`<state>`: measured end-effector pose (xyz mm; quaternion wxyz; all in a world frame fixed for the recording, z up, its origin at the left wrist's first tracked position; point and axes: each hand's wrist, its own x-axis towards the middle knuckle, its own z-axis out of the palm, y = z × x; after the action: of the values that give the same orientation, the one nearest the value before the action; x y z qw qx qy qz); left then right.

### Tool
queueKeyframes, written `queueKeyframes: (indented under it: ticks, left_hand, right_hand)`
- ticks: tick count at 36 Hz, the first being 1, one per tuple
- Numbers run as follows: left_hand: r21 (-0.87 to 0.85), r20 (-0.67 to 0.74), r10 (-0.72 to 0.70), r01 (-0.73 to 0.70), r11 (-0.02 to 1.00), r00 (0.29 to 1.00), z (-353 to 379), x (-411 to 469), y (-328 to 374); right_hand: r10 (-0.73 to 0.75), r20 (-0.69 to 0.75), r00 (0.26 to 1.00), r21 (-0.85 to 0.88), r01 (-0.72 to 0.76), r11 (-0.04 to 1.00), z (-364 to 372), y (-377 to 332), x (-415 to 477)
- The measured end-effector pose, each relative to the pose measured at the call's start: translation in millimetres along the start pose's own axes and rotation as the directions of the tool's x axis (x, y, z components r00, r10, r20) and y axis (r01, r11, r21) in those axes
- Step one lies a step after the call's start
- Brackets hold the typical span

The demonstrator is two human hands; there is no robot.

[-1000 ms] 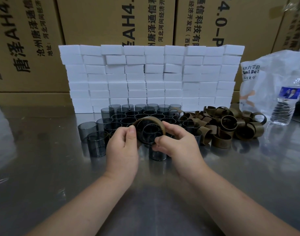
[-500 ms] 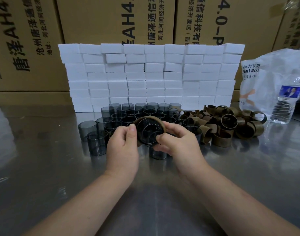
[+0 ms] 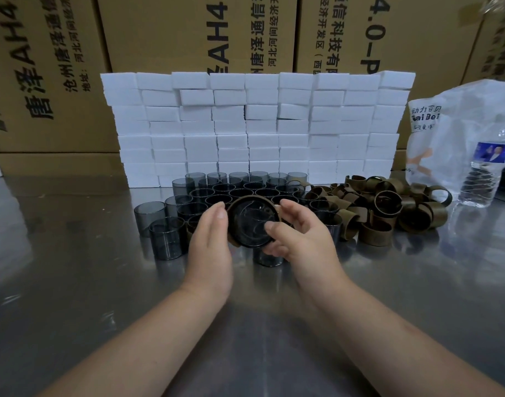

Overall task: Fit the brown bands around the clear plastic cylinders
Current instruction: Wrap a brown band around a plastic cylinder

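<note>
Above the table I hold a clear smoky plastic cylinder (image 3: 250, 220), its open end turned toward me. A brown band (image 3: 247, 198) wraps closely round its wall. My right hand (image 3: 300, 233) grips the cylinder from the right, thumb on the near rim and fingers curled behind. The straight fingers of my left hand (image 3: 209, 239) press flat against the band on the left side. Behind my hands, several bare cylinders (image 3: 234, 190) stand upright in rows. A pile of loose brown bands (image 3: 388, 207) lies to their right.
A wall of stacked white foam blocks (image 3: 257, 124) stands behind the cylinders, with cardboard boxes (image 3: 188, 30) behind that. A white plastic bag (image 3: 446, 124) and a water bottle (image 3: 483, 173) are at the far right. The metal table (image 3: 73, 282) is shiny.
The band, held open over the cylinder by both hands before, now sits snug round it. My left hand has let go its pinch and flattened against the side. The cylinder's mouth now faces me.
</note>
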<state>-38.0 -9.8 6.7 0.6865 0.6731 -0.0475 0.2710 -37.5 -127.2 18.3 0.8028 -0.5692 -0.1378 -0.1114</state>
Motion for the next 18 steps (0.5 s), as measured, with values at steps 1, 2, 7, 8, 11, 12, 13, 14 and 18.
queueKeyframes:
  ticks: [1, 2, 7, 8, 11, 12, 13, 14, 18]
  left_hand:
    - [-0.044, 0.028, -0.036, 0.037, 0.998, 0.999, 0.8, 0.1, 0.9]
    - [-0.088, 0.067, -0.071, 0.077, 0.993, 0.995, 1.4, 0.5, 1.9]
    - [-0.244, 0.197, -0.272, 0.316, 0.917, 0.942, 3.2, 0.7, 6.2]
    - [-0.254, 0.195, -0.302, 0.346, 0.903, 0.933, 3.2, 0.6, 5.5]
    - [-0.243, 0.19, -0.304, 0.345, 0.907, 0.933, 3.6, 0.0, 3.4]
    - [-0.242, 0.183, -0.281, 0.32, 0.916, 0.942, 4.1, -0.4, 2.8]
    - [-0.236, 0.177, -0.25, 0.287, 0.928, 0.952, 4.5, -1.1, 1.8]
    - [-0.23, 0.174, -0.216, 0.253, 0.94, 0.961, 4.8, -1.3, -0.3]
    - [-0.197, 0.229, -0.075, 0.122, 0.973, 0.971, 6.3, -4.2, -2.2]
  right_hand:
    - [-0.013, -0.006, 1.0, -0.007, 0.013, 1.0, -0.4, 0.0, 0.6]
    - [-0.029, -0.007, 1.0, -0.021, 0.029, 0.999, -1.5, -0.3, 1.0]
    - [-0.061, 0.075, 0.995, -0.235, 0.077, 0.969, -6.8, 1.3, -0.1]
    - [-0.051, 0.089, 0.995, -0.263, 0.073, 0.962, -6.3, 2.6, -0.9]
    - [-0.011, 0.089, 0.996, -0.331, 0.04, 0.943, -4.7, 6.5, -1.4]
    - [0.013, 0.089, 0.996, -0.327, 0.017, 0.945, -4.3, 7.2, -1.4]
    - [0.04, 0.086, 0.996, -0.321, -0.01, 0.947, -3.5, 7.4, -2.1]
    - [0.059, 0.073, 0.996, -0.317, -0.033, 0.948, -2.8, 7.7, -2.7]
    - [0.065, 0.017, 0.998, -0.323, -0.056, 0.945, -2.5, 10.9, 0.0]
